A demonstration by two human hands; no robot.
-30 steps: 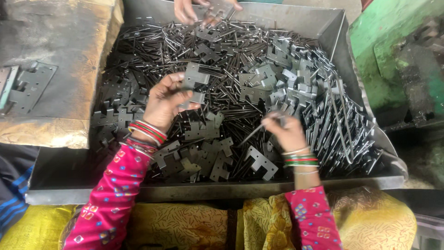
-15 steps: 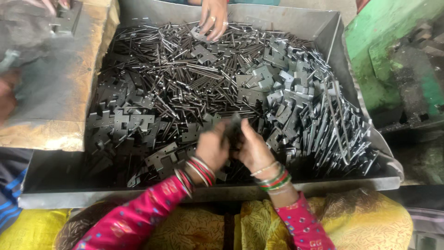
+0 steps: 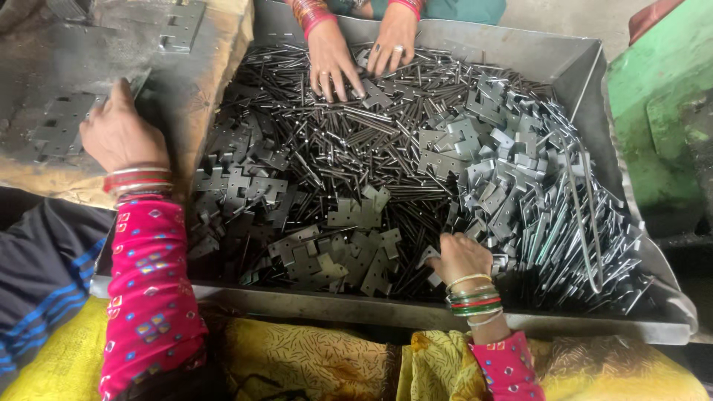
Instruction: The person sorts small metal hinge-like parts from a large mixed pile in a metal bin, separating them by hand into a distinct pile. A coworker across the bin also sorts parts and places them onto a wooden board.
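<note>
We see the left hand point(image 3: 119, 134) stretched out, pressed flat on hinge plates point(image 3: 56, 126) atop the worn block point(image 3: 200, 82). Right hand point(image 3: 459, 258) curls knuckles-up into the tray point(image 3: 564, 63), fingers buried among hinge pieces point(image 3: 356, 252); its grasp we cannot tell.

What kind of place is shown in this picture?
Probably a small metal hardware workshop. A large steel tray is heaped with stamped hinge plates and thin metal pins, and a worn workbench beside it holds more plates.
</note>
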